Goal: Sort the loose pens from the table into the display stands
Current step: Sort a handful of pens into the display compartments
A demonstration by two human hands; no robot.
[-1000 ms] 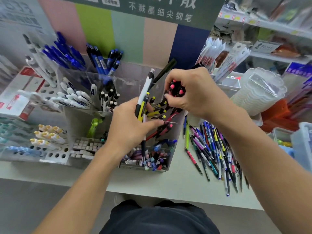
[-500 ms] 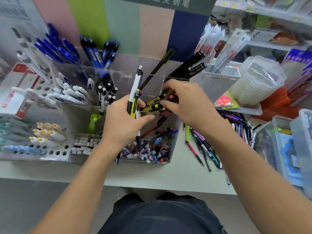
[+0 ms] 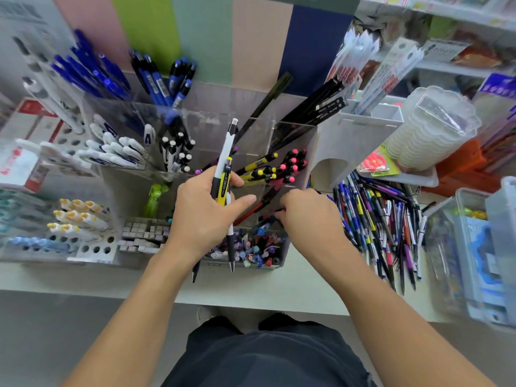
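My left hand [image 3: 205, 210] grips a small bundle of pens [image 3: 225, 174] upright: a white-and-black one and a yellow-and-black one, tips pointing down. It hovers over the clear acrylic display stand [image 3: 293, 127]. My right hand [image 3: 310, 216] reaches into the stand's lower front compartment, fingers curled at a dark red pen [image 3: 258, 206]; the grip itself is hidden. Yellow-capped and pink-capped pens [image 3: 282, 169] fill the compartment just behind. A pile of loose pens [image 3: 385, 219] lies on the table to the right.
Blue pens [image 3: 92, 76] and white pens [image 3: 117, 152] fill the stand's left compartments. A perforated white rack [image 3: 92, 248] with yellow-capped markers sits at left. A stack of clear cups [image 3: 430, 132] and plastic boxes [image 3: 480, 252] stand at right. The table edge [image 3: 251, 297] is near my body.
My right hand has dropped from the pink-and-yellow-capped pens down to the lower front compartment. The left hand keeps its bundle, hardly moved. The camera view has tilted slightly downward.
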